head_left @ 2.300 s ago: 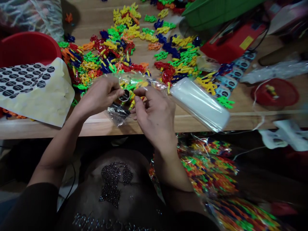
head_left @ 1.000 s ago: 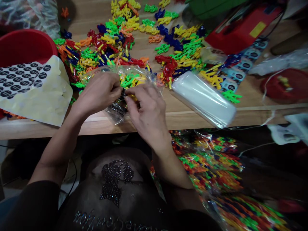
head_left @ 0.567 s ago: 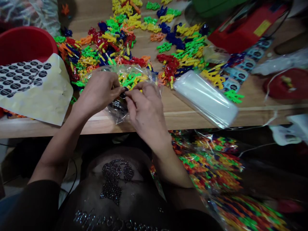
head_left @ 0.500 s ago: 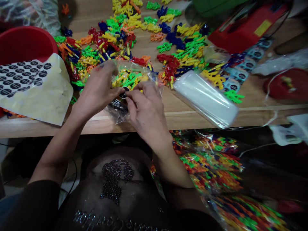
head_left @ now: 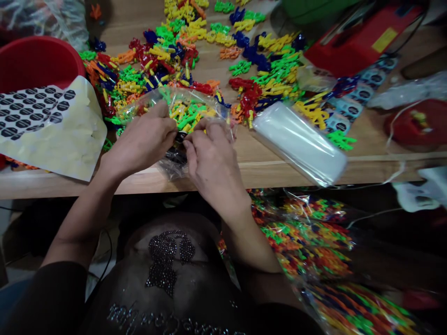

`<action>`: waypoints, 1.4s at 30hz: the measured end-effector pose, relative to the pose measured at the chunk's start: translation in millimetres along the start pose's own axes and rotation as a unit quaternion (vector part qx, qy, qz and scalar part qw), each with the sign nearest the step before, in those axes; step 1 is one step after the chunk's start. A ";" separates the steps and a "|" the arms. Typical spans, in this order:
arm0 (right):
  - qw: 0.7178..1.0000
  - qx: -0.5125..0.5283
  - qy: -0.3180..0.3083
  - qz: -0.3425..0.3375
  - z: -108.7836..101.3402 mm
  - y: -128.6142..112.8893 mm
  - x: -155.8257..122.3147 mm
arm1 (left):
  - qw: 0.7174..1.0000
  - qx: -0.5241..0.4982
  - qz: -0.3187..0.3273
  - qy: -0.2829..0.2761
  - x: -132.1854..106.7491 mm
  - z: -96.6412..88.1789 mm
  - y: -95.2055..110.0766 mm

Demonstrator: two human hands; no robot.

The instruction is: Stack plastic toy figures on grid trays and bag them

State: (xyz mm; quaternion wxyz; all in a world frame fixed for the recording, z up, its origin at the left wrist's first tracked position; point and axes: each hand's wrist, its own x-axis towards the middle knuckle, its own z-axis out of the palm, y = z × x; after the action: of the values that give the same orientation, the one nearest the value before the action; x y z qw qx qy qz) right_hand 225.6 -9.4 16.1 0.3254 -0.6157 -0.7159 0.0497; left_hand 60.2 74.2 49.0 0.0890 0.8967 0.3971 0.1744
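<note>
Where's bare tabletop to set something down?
Far side, left: between the orange piece and yellow pieces. Right: between the clear film packet and red dish. Crowded: coloured pile and clear bag at left hand and right hand.

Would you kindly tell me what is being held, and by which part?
Left hand and right hand hold the clear bag at its dark sticker; their exact grip is partly hidden.

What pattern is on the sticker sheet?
Best in head view: the sticker sheet has rows of black polygons on white above pale yellow.

left hand (head_left: 145, 139), right hand (head_left: 218, 163) | touching clear bag (head_left: 172, 170) | coloured pieces (head_left: 193, 114) inside
</note>
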 end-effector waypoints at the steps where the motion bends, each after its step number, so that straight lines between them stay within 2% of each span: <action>1: 1.000 -0.001 -0.001 0.002 0.7 1.0 0.0 | 1.000 -0.008 0.004 0.000 -0.5 1.2 0.2; 8: 1.000 0.029 -0.001 0.001 0.5 8.4 -0.2 | 0.999 -0.030 0.015 0.014 -6.5 0.7 5.8; 13: 1.000 0.014 -0.002 -0.011 -0.6 6.4 -0.2 | 0.999 -0.023 0.013 -0.034 -6.7 -4.9 10.6; 18: 0.999 -0.032 -0.006 -0.006 -3.0 -0.6 -1.6 | 0.998 -0.017 0.011 -0.051 -3.9 -9.6 11.7; 24: 1.000 0.022 0.001 -0.009 -4.6 5.5 -5.6 | 0.995 0.017 0.013 -0.102 -3.4 -13.5 16.3; 29: 0.995 0.095 -0.011 -0.022 -12.3 19.3 3.5 | 0.998 -0.044 0.020 -0.034 -7.8 -5.2 10.8; 34: 0.997 0.070 -0.001 -0.014 -20.3 18.7 14.2 | 0.995 -0.075 -0.019 0.064 -22.7 8.1 8.1; 39: 0.998 0.052 -0.023 -0.009 -23.2 8.3 -4.0 | 0.988 -0.053 -0.068 0.130 -55.0 22.9 23.8; 42: 0.999 0.052 -0.012 -0.005 -27.6 4.2 -20.7 | 0.981 -0.065 -0.057 0.173 -74.5 30.9 39.3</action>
State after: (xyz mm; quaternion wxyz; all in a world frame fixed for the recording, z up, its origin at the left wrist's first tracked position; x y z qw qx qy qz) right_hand 244.4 -36.4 27.3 0.3485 -0.5938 -0.7192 0.0927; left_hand 52.3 -8.1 14.1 0.0869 0.8211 0.4451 0.3467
